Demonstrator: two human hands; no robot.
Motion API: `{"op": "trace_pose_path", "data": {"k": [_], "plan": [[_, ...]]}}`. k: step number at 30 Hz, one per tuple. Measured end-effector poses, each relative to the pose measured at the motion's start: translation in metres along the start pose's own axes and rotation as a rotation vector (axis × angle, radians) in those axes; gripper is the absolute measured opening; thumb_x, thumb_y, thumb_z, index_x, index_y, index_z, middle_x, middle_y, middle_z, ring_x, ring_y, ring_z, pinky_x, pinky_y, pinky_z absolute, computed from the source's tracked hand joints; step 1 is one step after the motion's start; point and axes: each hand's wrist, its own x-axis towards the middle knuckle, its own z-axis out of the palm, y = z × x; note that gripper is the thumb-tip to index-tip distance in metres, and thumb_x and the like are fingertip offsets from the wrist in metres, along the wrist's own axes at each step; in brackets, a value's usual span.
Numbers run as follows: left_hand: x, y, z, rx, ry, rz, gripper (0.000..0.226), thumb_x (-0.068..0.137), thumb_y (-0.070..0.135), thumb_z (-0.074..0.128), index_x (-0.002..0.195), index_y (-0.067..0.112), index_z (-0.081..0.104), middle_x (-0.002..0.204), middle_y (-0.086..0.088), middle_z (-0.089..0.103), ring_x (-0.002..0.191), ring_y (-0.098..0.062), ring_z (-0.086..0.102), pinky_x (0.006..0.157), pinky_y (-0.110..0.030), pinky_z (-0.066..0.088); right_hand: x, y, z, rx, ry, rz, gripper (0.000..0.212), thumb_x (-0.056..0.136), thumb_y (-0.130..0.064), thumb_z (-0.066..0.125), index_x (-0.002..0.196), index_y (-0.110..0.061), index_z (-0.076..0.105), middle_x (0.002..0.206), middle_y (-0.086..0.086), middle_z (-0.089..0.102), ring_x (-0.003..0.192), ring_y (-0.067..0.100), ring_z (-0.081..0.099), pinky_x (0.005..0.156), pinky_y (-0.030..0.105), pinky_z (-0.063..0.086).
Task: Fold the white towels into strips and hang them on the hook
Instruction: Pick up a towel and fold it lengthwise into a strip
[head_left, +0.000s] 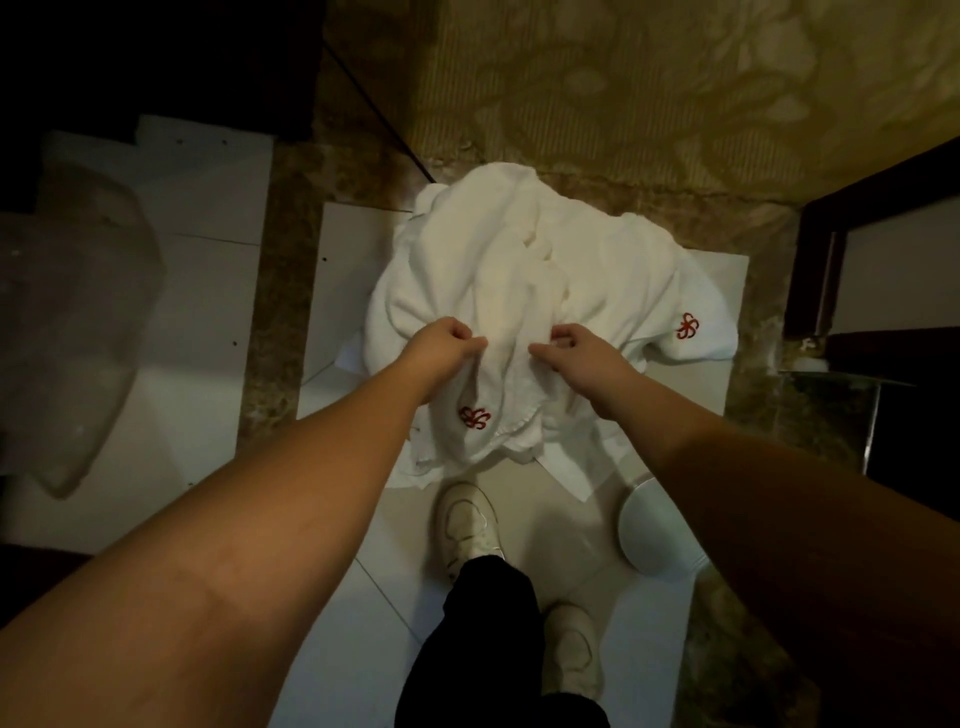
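A heap of white towels (524, 291) lay crumpled on a white floor panel (719, 332), spreading beyond and to both sides of the grip. The left hand (451, 340) and right hand (571, 347) each pinched a fold of the top towel, curled fingers close together. A red emblem (475, 417) sat just below the left hand's pinch; another red mark (687, 326) lay right of the right hand.

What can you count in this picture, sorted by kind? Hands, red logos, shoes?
Hands: 2, left hand and right hand, both pinching the towels
Red logos: 2, near logo and far logo
Shoes: 2, front shoe and back shoe
Total: 6
The towels lie heaped; how many cannot be told.
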Motion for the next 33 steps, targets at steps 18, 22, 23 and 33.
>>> {"op": "trace_pose_path", "data": {"k": [18,22,23,33], "plan": [[-0.216,0.058,-0.080,-0.931,-0.252,-0.111,0.032,0.096,0.025,0.064,0.125,0.011,0.065,0.113,-0.010,0.075,0.097,-0.026,0.074,0.072,-0.039,0.062,-0.202,-0.052,-0.076,0.995,-0.305,0.144,0.047,0.072,-0.012,0.059,0.116,0.000,0.070,0.123,0.024,0.068,0.106,0.041,0.068,0.105,0.052,0.047],[-0.280,0.067,-0.100,-0.977,-0.250,-0.004,0.022,0.089,0.012,0.063,0.106,0.009,0.076,0.107,-0.010,0.076,0.095,-0.025,0.075,0.070,-0.034,0.061,-0.258,-0.058,-0.081,0.978,-0.432,0.129,0.065,0.085,-0.047,0.064,0.136,-0.008,0.059,0.134,0.021,0.064,0.118,0.040,0.065,0.102,0.052,0.047],[-0.296,0.069,-0.106,-0.970,-0.232,0.014,0.022,0.082,0.011,0.066,0.099,0.008,0.080,0.104,-0.011,0.077,0.094,-0.027,0.075,0.071,-0.034,0.061,-0.271,-0.061,-0.082,0.956,-0.467,0.122,0.072,0.084,-0.055,0.063,0.138,-0.009,0.058,0.136,0.021,0.062,0.121,0.040,0.063,0.102,0.053,0.046],[-0.485,0.089,-0.153,-0.723,-0.189,0.234,0.036,0.053,0.010,0.069,0.088,0.010,0.078,0.091,-0.012,0.071,0.097,-0.032,0.062,0.081,-0.040,0.053,-0.400,-0.106,-0.076,0.765,-0.650,0.145,0.089,0.077,-0.083,0.052,0.124,-0.011,0.072,0.139,0.018,0.062,0.122,0.039,0.063,0.100,0.054,0.046]]}}
